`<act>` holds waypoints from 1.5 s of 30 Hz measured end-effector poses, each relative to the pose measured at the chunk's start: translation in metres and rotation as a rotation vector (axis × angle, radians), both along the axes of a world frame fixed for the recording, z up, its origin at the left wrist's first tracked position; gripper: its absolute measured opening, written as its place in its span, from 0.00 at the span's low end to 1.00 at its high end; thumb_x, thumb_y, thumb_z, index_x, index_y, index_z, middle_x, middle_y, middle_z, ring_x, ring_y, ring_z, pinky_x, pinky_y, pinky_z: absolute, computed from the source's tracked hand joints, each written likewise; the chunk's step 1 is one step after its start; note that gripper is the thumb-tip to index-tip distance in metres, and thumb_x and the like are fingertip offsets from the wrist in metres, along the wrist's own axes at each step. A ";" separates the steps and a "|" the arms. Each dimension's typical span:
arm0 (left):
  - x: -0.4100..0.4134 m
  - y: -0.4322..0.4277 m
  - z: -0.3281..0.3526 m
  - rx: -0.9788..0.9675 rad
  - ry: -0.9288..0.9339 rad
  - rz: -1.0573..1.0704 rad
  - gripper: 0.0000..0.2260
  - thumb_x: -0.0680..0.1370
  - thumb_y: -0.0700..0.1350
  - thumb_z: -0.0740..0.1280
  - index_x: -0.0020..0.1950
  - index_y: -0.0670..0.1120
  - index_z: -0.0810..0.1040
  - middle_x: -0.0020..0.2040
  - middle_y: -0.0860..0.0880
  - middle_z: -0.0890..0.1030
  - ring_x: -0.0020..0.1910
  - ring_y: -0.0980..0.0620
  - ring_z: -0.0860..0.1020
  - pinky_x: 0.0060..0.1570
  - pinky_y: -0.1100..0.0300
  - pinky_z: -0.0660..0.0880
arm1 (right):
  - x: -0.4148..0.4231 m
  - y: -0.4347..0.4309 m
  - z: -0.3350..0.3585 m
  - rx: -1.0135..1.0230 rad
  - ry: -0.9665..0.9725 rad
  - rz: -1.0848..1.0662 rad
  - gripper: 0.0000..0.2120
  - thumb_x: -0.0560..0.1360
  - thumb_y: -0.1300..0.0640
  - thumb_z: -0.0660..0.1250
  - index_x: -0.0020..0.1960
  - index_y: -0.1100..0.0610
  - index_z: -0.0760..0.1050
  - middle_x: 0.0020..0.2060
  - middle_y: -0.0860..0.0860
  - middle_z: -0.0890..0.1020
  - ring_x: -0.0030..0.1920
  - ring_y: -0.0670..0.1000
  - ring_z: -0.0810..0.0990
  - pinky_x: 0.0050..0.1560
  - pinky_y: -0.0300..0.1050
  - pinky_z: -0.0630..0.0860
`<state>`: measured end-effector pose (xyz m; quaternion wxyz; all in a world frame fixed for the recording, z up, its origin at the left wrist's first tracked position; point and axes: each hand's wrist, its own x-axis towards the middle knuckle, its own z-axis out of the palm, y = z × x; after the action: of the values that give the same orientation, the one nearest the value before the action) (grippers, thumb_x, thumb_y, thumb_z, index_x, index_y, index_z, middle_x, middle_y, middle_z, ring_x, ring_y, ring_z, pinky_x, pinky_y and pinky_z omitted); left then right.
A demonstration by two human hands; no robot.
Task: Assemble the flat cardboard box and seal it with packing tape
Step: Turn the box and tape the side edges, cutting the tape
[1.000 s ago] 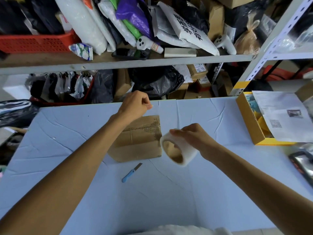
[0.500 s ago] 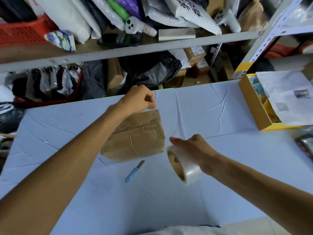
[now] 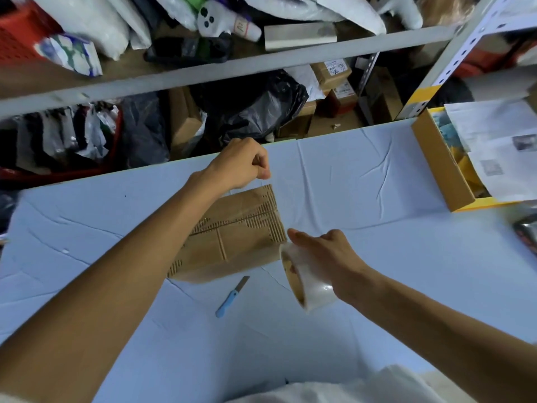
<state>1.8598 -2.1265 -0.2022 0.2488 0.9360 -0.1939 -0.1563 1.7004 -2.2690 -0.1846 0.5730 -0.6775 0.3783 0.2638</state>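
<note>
The cardboard box (image 3: pixel 232 237) lies on the light blue surface (image 3: pixel 377 301), near the middle, with its ribbed side up. The left hand (image 3: pixel 241 164) is raised above the far edge of the box. Its fingers are curled, and the thumb and forefinger pinch the end of a clear tape strip (image 3: pixel 276 211), which shows only as a faint shine over the right edge of the box. The right hand (image 3: pixel 325 254) is just beside the near right corner of the box and grips the tape roll (image 3: pixel 308 283), with the fingers wrapped around it and the thumb stretched on top. A small blue-handled knife (image 3: pixel 231 298) lies on the surface, near the front of the box. An open yellow carton (image 3: pixel 441 173) with papers stands at the right edge.
</note>
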 end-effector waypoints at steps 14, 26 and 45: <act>-0.002 -0.001 -0.013 0.020 0.093 0.014 0.01 0.74 0.40 0.72 0.43 0.43 0.82 0.41 0.49 0.82 0.44 0.52 0.80 0.46 0.56 0.76 | 0.002 0.000 -0.020 -0.018 -0.001 0.025 0.19 0.75 0.48 0.70 0.50 0.65 0.73 0.21 0.50 0.75 0.13 0.41 0.70 0.13 0.29 0.60; -0.004 -0.004 -0.022 -0.049 0.033 0.310 0.33 0.66 0.43 0.78 0.68 0.49 0.70 0.64 0.44 0.73 0.62 0.45 0.73 0.59 0.49 0.73 | 0.004 0.000 -0.034 -0.060 -0.021 0.013 0.26 0.72 0.45 0.71 0.56 0.68 0.75 0.31 0.54 0.79 0.15 0.42 0.73 0.14 0.30 0.62; -0.038 -0.012 -0.024 -0.085 0.066 0.236 0.02 0.75 0.46 0.69 0.45 0.49 0.79 0.45 0.50 0.81 0.44 0.52 0.78 0.35 0.65 0.69 | 0.001 -0.005 -0.028 -0.089 -0.111 0.069 0.19 0.72 0.48 0.72 0.47 0.63 0.72 0.25 0.50 0.74 0.13 0.41 0.70 0.14 0.30 0.60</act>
<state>1.8215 -2.1388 -0.2266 0.3110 0.9353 -0.0806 -0.1485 1.7017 -2.2743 -0.2130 0.5529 -0.7286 0.3338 0.2282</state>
